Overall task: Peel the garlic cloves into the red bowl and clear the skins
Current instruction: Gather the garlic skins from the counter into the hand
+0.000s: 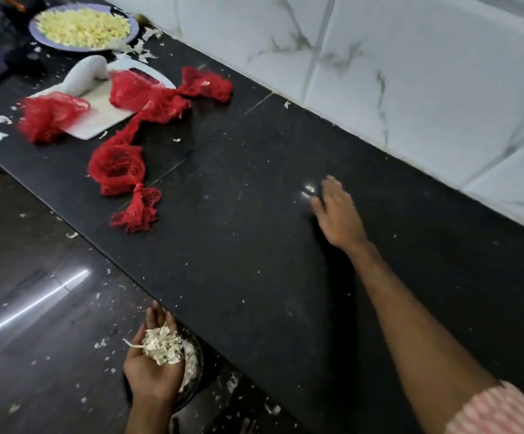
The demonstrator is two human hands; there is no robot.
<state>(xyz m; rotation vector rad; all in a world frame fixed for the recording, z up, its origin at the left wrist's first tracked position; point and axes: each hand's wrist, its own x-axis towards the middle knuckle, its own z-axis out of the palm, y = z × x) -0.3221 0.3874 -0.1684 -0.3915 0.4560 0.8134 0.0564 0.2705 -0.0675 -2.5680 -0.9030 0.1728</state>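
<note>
The black tabletop [254, 245] fills my feed, running from the near right to the far left. A marble-tiled wall [411, 73] rises along the tabletop's far edge, and a dark glossy floor [35, 308] lies below its near edge. Empty red net bags [116, 169] sprawl across the tabletop's left half, partly draped over a white board [104, 114] with a thick handle. At the tabletop's far left end sits a purple-rimmed plate [32, 29] heaped with peeled cloves [85, 26].

My right hand [337, 214] reaches over the middle of the tabletop, palm down, fingers straight and holding nothing; blur keeps me from telling whether it touches the surface. My left hand [151, 368] waits just below the tabletop's near edge, palm up and lightly cupped, carrying a heap of skins [162, 343]. Under it, also below that edge, a dark bowl [200, 366] holds more skins. White scraps [2, 119] speckle the tabletop and the floor beneath it.
</note>
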